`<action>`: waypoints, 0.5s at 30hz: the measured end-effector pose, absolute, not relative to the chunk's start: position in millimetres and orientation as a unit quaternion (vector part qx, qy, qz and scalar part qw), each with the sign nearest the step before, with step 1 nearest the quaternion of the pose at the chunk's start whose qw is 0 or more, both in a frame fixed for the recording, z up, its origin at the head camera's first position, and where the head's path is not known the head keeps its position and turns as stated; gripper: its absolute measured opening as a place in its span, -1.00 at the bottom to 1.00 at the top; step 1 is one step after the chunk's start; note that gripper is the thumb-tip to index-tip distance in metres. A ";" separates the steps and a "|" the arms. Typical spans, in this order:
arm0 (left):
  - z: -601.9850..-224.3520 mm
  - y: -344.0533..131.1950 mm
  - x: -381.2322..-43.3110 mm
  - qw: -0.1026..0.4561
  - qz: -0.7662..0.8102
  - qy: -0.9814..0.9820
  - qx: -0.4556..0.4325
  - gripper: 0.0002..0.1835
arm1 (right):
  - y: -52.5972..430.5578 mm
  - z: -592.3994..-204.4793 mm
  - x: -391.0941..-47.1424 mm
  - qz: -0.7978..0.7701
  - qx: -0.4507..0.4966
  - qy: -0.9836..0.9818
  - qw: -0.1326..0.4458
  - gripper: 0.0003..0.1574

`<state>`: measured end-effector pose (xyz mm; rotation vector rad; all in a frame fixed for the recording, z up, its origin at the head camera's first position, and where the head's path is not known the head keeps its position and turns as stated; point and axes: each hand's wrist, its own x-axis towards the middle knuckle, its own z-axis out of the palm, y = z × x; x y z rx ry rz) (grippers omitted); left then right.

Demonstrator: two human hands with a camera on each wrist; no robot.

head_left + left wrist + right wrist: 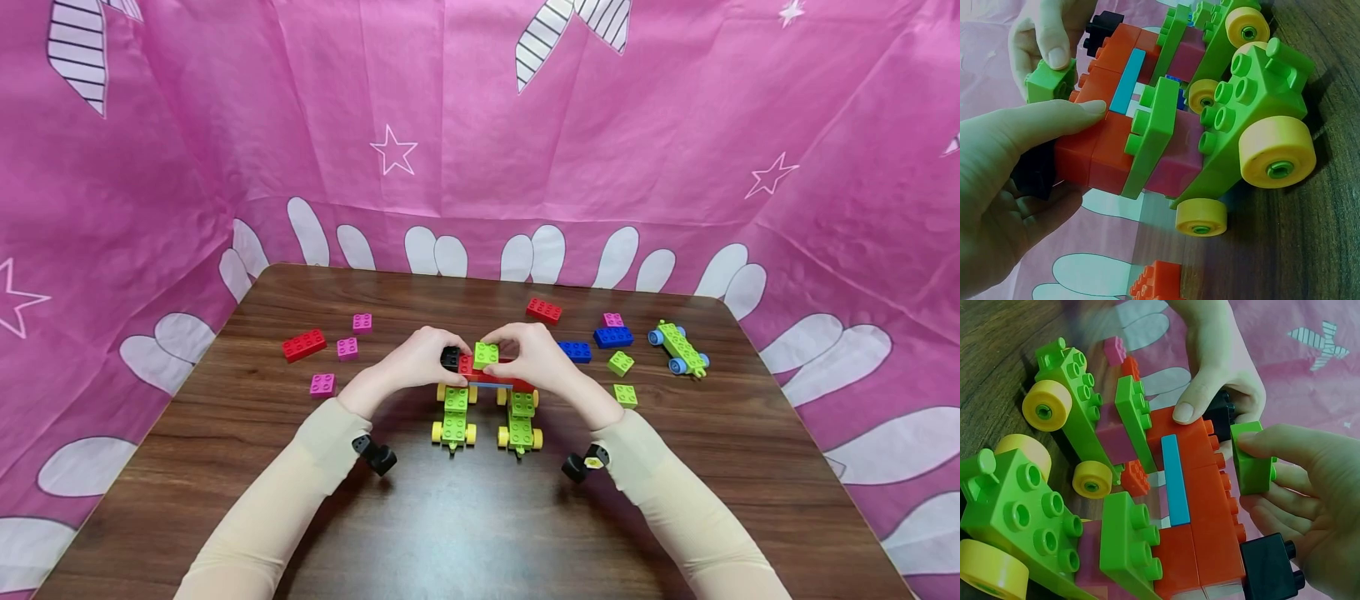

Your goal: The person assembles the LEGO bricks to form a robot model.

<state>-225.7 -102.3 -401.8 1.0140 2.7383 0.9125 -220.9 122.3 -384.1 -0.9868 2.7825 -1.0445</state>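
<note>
A built structure of red bricks (1210,494) spans two lime-green wheeled bases (453,425) with yellow wheels, with pink and green bricks between. A light-blue strip (1175,481) runs along the near side of the red row, and a black brick (1269,565) is at each end. My left hand (423,358) grips the left end of the red row, thumb on its near face. Between thumb and fingers, my right hand (536,358) pinches a lime-green brick (486,356), held close over the red studs near the middle.
Pink bricks (347,348) and a red brick (303,345) lie to the left. Behind and to the right are another red brick (543,310), blue bricks (613,337), small green bricks (620,362) and a green car base with blue wheels (678,348). A pink curtain surrounds the wooden table (465,542).
</note>
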 end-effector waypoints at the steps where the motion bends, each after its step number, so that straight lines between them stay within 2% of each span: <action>1: -401.9 -102.2 -225.7 0.041 0.297 0.895 0.330 -0.58 | 122.2 -384.3 -221.0 -0.330 -0.316 0.889 0.007 -0.56; 15: -401.9 -102.2 -225.1 0.044 0.297 0.897 0.325 -0.58 | 118.7 -384.5 -219.7 -0.313 -0.322 0.893 0.015 -0.57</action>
